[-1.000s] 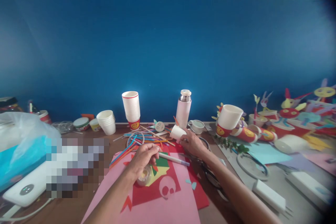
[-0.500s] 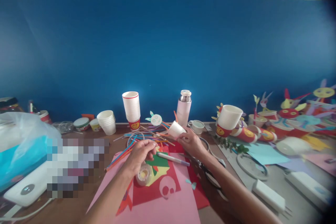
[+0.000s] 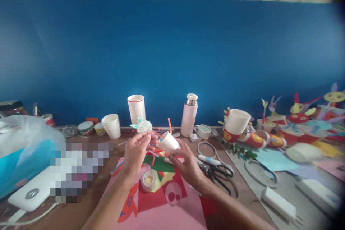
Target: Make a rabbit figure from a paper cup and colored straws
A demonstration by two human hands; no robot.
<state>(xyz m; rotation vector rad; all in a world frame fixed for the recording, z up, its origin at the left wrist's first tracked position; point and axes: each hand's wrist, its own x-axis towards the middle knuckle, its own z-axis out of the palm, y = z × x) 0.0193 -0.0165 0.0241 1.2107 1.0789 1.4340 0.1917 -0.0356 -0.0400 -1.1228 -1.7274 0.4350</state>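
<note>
My right hand (image 3: 185, 161) is closed around a small white paper cup (image 3: 169, 142), which is tilted with its rim toward the upper left. From the cup stick out thin straws (image 3: 156, 135), with a white paper face with green ears (image 3: 143, 126) at their end. My left hand (image 3: 138, 149) pinches at the straws just below the face. An orange strip (image 3: 169, 125) stands up behind the cup. Under my hands lie a tape roll (image 3: 148, 180), a red sheet (image 3: 151, 201) and a pink skull-like cutout (image 3: 173, 193).
A tall cup stack (image 3: 136, 107) and a thermos (image 3: 189, 115) stand along the blue wall. Scissors (image 3: 215, 174) and a marker (image 3: 208, 160) lie right of my right hand. Decorated cups (image 3: 291, 129) crowd the far right; a plastic bag (image 3: 29, 140) sits at left.
The cup in my right hand has moved left and down, and the paper face has moved left with it. My left hand has come up to the straws. The scissors show more fully.
</note>
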